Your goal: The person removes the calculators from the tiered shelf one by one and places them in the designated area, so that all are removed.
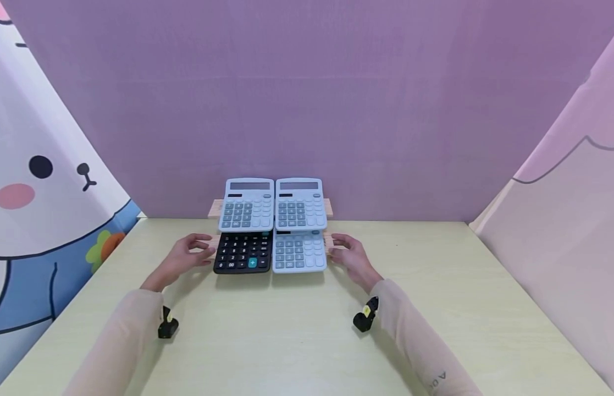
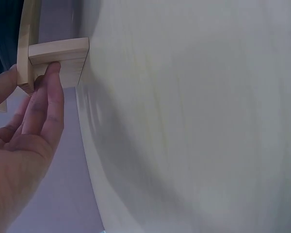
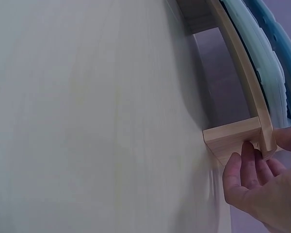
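A small wooden stand (image 1: 216, 208) holds calculators in two tiers. Its upper tier carries a light blue calculator (image 1: 246, 206) on the left and a second light blue one (image 1: 300, 204) on the right. Below are a black calculator (image 1: 243, 254) and another light blue calculator (image 1: 299, 254), their tops covered by the upper pair. My left hand (image 1: 185, 257) grips the left end of the stand's lower board (image 2: 25, 63), thumb on one side and fingers underneath. At the opposite end my right hand (image 1: 352, 258) pinches the same board (image 3: 266, 131) between thumb and fingers.
The stand is at the back of a pale wooden table (image 1: 267, 341), close to a purple backdrop (image 1: 307, 110). A cartoon-printed cloth (image 1: 54, 181) hangs at the left, and a pink and white cloth (image 1: 569, 231) at the right.
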Demonstrator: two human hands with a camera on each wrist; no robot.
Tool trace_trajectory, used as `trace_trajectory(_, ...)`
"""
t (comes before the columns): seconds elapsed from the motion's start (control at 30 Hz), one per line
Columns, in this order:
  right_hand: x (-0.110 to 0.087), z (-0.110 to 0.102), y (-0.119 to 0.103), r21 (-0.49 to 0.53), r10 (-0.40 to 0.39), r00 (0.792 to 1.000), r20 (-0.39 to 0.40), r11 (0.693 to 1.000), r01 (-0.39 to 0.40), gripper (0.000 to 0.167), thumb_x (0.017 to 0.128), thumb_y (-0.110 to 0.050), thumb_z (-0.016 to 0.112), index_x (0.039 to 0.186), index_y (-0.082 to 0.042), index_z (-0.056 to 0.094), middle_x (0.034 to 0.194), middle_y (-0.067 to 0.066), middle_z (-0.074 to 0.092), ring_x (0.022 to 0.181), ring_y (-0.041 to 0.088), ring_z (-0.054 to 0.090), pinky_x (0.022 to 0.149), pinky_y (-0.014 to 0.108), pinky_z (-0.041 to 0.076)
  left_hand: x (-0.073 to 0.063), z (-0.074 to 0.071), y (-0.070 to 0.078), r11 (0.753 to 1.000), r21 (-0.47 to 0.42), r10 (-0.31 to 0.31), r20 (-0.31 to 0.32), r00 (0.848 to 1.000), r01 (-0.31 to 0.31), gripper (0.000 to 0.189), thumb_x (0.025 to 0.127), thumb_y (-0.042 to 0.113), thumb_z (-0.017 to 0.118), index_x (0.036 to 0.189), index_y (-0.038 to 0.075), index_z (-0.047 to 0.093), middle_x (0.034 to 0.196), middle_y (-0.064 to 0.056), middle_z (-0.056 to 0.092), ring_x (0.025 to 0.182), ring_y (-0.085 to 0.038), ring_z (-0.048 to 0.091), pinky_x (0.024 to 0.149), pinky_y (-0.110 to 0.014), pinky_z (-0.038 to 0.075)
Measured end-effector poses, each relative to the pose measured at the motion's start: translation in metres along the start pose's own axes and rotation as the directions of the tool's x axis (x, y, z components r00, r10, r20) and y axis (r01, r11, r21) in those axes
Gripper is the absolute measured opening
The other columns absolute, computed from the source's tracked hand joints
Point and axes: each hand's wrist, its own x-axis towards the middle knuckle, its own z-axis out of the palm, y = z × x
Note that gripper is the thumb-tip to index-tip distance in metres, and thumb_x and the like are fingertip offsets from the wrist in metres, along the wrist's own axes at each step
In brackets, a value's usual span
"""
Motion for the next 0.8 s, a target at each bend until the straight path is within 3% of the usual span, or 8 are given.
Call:
trace_trajectory(0.37,-0.0015,-0.0001,-0.002,-0.001,0.012,1.0,0.012,1.0,-0.012,0.048,0.085,0.007,0.051,0.132,0.0,0.042,0.124,0.018,0.043,0.092,0.018,0.053,0.099,0.042,0.048,-0.0012,-0.0013,-0.0015,0.998,-0.055,0.027,0.029,0.999,-0.026,0.057,0.088,0.014,0.06,0.132,-0.009,0.032,0.113,-0.027,0.048,0.092,-0.03,0.063,0.081,-0.037,0.058)
trace_trajectory(0.63,-0.0005,-0.0006,0.0003,-0.003,0.018,1.0,0.025,1.0,-0.018,0.048,0.086,0.006,0.05,0.133,-0.001,0.04,0.126,0.017,0.042,0.093,0.016,0.053,0.098,0.039,0.049,-0.0001,-0.0022,-0.0037,0.995,-0.091,0.044,0.028,0.999,-0.041,0.056,0.088,0.012,0.061,0.131,-0.01,0.033,0.113,-0.029,0.048,0.092,-0.036,0.063,0.08,-0.037,0.058)
trace_trajectory(0.8,-0.0005,-0.0012,0.0005,0.003,0.014,0.999,0.033,1.0,-0.014,0.049,0.086,0.006,0.05,0.134,0.0,0.038,0.126,0.017,0.041,0.091,0.013,0.053,0.096,0.035,0.05,0.0003,-0.0016,-0.0037,0.995,-0.095,0.03,0.024,0.999,-0.027,0.055,0.087,0.013,0.062,0.131,-0.008,0.034,0.114,-0.028,0.048,0.091,-0.031,0.063,0.081,-0.037,0.058)
